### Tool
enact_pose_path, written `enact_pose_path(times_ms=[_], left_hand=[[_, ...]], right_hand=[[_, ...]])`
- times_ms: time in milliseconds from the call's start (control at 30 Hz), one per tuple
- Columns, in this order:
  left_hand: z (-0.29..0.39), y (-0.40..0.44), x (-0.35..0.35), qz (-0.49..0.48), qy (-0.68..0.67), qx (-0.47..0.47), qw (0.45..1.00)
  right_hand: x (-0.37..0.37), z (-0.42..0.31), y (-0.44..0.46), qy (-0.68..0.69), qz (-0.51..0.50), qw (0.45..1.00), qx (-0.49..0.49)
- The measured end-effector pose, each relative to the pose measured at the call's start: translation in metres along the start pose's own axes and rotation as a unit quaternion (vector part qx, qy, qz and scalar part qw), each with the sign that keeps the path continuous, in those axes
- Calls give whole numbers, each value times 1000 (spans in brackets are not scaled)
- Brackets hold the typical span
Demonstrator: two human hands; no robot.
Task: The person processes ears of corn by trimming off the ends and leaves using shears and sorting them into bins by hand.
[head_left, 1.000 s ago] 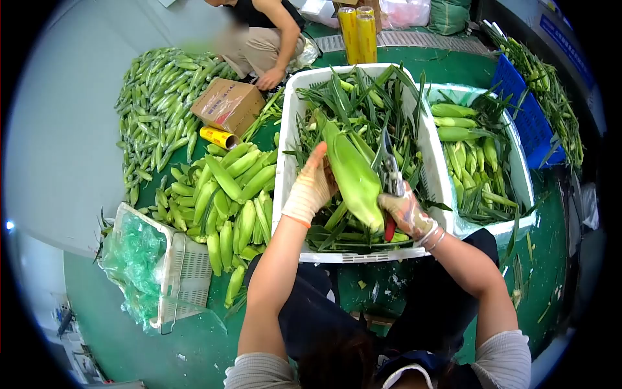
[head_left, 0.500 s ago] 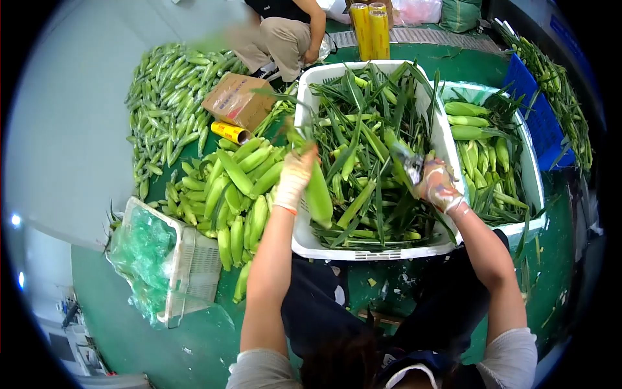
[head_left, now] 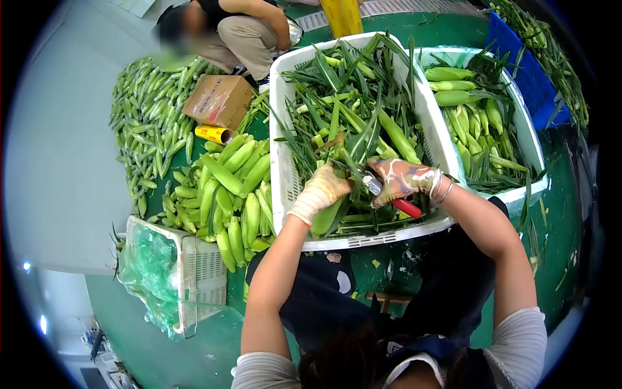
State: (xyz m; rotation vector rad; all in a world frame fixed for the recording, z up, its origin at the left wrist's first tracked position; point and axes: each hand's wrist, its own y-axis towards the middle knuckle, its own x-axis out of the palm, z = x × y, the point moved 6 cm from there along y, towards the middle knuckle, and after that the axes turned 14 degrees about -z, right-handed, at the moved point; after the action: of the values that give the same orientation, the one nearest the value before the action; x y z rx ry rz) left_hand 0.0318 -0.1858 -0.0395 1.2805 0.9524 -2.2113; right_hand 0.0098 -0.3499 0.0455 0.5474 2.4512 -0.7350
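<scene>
My left hand (head_left: 322, 192), in a whitish glove, is closed around a green ear of corn (head_left: 326, 219) over the near left part of a white crate (head_left: 280, 123). The ear's fat end points down towards me; its stalk end is up between my hands. Pruning shears (head_left: 407, 208) with a red handle are gripped in my right hand (head_left: 403, 179), which wears a patterned, stained glove. Their metal head is beside the ear's stalk end, partly hidden by leaves, so I cannot tell whether the blades touch it. Corn ears and long leaves (head_left: 327, 71) fill the crate.
Loose ears (head_left: 236, 175) are heaped left of the crate, near a basket (head_left: 202, 275) with green plastic film. A cardboard box (head_left: 219, 102) and wrapped ears (head_left: 152, 117) lie beyond, by a crouching person (head_left: 249, 35). Another corn-filled crate (head_left: 536, 159) stands right.
My hands have come together over the crate, the right one moving left and bringing the shears to the ear's stalk end. The whole view has shifted slightly.
</scene>
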Motion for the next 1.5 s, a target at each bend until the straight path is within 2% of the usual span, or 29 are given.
enact_pose_path(times_ms=[67,100,167,233,300,400,433,500,567,600,633,700,767,833,900,933,1000,1033,1067,1100,1133,1167,1200,1233,1267,1333,1367,1433,1500], left_hand=[[19,-1,7,-31,190,95,977],[22,-6,2,-34,152,107,982],[1,-9,7,10,-165,-25,986],[-8,-19,9,57,-433,-74,897],[11,-36,-25,55,-337,-40,939],[33,-63,-76,138,-446,-11,884],[31,-69,-79,136,-527,33,838],[44,-73,-101,162,-615,200,745],[55,-75,-115,196,-646,246,696],[54,-78,-123,221,-648,269,678],[48,-84,-132,246,-649,292,659],[-5,-103,-126,293,-782,270,479],[-47,-141,-127,446,-751,208,440],[-107,-180,-116,477,-794,185,329],[-125,-219,-108,619,-657,-23,429],[-197,-253,-75,637,-667,25,385],[-252,-294,-53,618,-461,-140,622],[-253,-297,-47,694,-589,-106,399],[-245,-299,-40,773,-618,-48,130],[-224,-294,-45,784,-590,-91,170],[-216,-282,-51,735,-614,-89,276],[-214,-283,-56,684,-619,-96,374],[-231,-275,-60,592,-679,15,434],[-192,-246,-86,609,-631,-6,481],[-158,-220,-109,620,-614,-5,488],[-133,-179,-131,597,-695,111,385],[-120,-165,-139,586,-710,188,342],[-91,-145,-152,565,-732,235,299],[-70,-139,-156,571,-732,220,300]], right_hand=[[4,6,-2,39,-7,998,50],[5,12,-5,75,-11,992,97],[-3,22,-16,263,74,957,95],[-6,36,-17,305,83,944,95],[-3,27,-22,256,47,963,74],[10,33,-11,217,84,972,30],[10,28,-7,284,112,952,-21],[-1,9,8,262,176,946,-77],[-13,-19,24,211,180,942,-188],[-9,-27,37,238,102,943,-207],[-8,-26,37,244,107,942,-205],[3,-18,43,176,27,977,-118],[11,6,38,129,110,983,-69],[5,20,15,166,133,976,56],[1,52,10,95,236,963,90],[-9,46,-4,94,219,969,69],[-22,46,-22,48,200,977,60],[-37,42,-37,39,239,969,46],[-48,48,-49,56,280,955,73],[-59,52,-58,70,315,942,91],[-69,55,-64,84,256,949,166],[-73,53,-66,134,212,952,173],[-68,56,-58,159,220,952,142],[-58,46,-52,168,218,958,82],[-38,36,-41,170,152,972,55],[5,7,-30,221,-3,972,77],[29,3,-21,263,-24,964,31],[59,-3,-4,281,-55,957,53],[62,-14,4,329,-40,943,16]])
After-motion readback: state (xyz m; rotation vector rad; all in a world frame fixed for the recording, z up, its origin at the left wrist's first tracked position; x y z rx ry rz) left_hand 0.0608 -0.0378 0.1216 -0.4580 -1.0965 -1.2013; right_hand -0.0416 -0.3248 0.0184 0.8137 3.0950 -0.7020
